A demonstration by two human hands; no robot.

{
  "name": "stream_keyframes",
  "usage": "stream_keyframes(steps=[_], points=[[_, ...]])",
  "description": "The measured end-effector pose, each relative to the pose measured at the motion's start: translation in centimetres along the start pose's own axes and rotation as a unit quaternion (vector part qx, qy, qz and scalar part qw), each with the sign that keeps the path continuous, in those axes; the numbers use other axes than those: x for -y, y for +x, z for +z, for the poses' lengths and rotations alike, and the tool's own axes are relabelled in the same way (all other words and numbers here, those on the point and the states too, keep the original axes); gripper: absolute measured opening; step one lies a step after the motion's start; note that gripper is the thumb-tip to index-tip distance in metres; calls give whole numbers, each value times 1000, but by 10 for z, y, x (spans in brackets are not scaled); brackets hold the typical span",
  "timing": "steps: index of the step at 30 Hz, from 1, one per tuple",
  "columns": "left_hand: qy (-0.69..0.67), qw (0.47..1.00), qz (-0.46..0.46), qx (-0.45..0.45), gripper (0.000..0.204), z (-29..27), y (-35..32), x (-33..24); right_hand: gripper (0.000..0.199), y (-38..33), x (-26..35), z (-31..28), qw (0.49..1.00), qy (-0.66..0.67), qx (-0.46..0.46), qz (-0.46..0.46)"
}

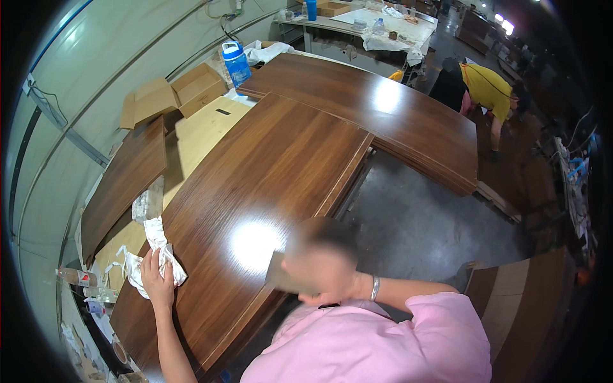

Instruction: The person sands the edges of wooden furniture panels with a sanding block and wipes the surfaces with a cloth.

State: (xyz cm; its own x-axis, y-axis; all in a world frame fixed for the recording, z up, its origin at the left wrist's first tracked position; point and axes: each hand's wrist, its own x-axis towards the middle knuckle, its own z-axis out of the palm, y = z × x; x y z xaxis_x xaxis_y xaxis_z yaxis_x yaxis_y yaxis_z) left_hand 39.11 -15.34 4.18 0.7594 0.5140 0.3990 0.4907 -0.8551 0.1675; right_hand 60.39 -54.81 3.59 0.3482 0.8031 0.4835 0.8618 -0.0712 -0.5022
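My left hand (pixel 157 279) presses down on a crumpled white cloth (pixel 172 265), fingers bent over it, at the left edge of a dark brown wood-grain panel (pixel 268 169). From the right, my right forearm, with a silver bracelet (pixel 375 288), reaches over the panel's near edge. A blurred patch hides most of my right hand (pixel 350 287), so its fingers do not show. Just left of that patch, a flat tan piece (pixel 278 273) sticks out over the panel; whether the hand holds it is hidden.
Another brown panel (pixel 396 115) lies across the far end. To the left are a leaning brown board (pixel 124 185), an open cardboard box (pixel 150 102), a blue bottle (pixel 235 66) and several clear bottles. A person in yellow (pixel 486 86) bends down at the far right. A cluttered table (pixel 345 25) stands behind.
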Motion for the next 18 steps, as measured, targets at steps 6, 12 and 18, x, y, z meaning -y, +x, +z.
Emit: stream_keyframes(steps=[6, 12, 18], points=[[141, 986, -73, 49, 57, -15, -2, -33, 76, 45, -14, -44, 975, 106, -160, 109], [-505, 863, -15, 25, 73, -62, -42, -181, 84, 83, 50, 18, 955, 295, -4, -35], [-522, 807, -239, -136, 69, -101, -116, -144, 66, 124, 69, 26, 945, 204, 182, -182]])
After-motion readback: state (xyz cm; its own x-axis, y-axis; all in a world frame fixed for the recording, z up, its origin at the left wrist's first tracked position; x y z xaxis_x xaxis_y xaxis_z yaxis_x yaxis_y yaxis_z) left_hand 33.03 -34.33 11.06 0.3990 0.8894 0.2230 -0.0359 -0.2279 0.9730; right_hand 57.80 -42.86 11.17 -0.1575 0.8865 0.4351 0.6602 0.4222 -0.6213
